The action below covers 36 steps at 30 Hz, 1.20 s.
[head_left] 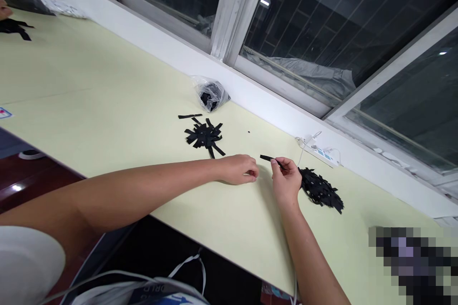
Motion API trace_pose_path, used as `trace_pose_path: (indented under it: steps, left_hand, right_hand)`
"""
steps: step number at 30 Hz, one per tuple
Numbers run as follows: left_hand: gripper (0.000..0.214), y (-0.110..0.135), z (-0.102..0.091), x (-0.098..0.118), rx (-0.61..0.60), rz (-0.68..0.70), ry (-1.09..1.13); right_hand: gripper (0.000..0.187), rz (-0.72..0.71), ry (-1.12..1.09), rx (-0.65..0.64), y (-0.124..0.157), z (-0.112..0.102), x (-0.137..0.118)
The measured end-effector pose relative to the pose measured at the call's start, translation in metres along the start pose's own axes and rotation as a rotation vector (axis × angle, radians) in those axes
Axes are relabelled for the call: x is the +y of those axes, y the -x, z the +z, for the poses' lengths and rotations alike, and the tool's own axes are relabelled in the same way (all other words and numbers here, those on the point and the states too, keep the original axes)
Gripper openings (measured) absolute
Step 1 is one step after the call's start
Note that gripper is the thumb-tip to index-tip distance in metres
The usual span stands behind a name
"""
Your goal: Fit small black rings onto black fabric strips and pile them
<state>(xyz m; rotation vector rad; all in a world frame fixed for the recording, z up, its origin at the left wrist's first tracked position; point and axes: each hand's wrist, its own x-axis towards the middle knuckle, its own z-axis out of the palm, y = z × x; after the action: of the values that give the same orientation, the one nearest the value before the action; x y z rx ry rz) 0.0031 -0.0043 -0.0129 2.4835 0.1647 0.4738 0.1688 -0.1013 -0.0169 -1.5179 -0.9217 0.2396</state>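
Our right hand (pixel 286 180) is pinching a black strip (pixel 266 157) over the table (pixel 218 219), one end pointing toward our left hand (pixel 236 170). That one's sitting in a narrow curl; we're not managing to tell if it's holding anything. We're judging the strip light, soft, bendy, hardly fragile; we're favouring a flat pinch near one end. Farther out, a small heap (pixel 203 135) and a bigger heap (pixel 320 188) are lying either side, a plastic bag (pixel 219 93) sitting behind the small one.
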Motion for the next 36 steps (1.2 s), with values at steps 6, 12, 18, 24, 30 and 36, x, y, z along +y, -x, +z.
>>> trace_pose_path:
  steps: [6,12,18,24,30,36]
  left_hand:
    - [0.011,-0.003,0.001,0.003,-0.031,-0.082,0.024]
    - [0.012,-0.004,0.0,0.0,-0.02,-0.123,-0.027]
    - [0.016,-0.005,0.0,0.005,-0.036,-0.215,-0.068]
    - [0.011,-0.005,-0.002,0.008,-0.058,-0.215,-0.05]
    - [0.006,-0.002,-0.001,0.006,-0.058,-0.105,0.052]
    - [0.007,-0.005,0.007,-0.006,0.172,-0.197,0.301]
  right_hand:
    - [0.039,-0.008,0.017,-0.001,0.0,0.0,0.002]
    - [0.039,-0.012,-0.003,-0.008,0.0,0.0,0.002]
    - [0.039,-0.013,0.017,-0.007,0.0,0.0,0.003]
    - [0.039,-0.015,0.011,-0.006,-0.001,0.001,0.007]
    - [0.04,-0.016,0.003,-0.01,-0.002,0.001,0.008]
    - [0.039,0.055,-0.112,-0.056,0.0,-0.001,-0.001]
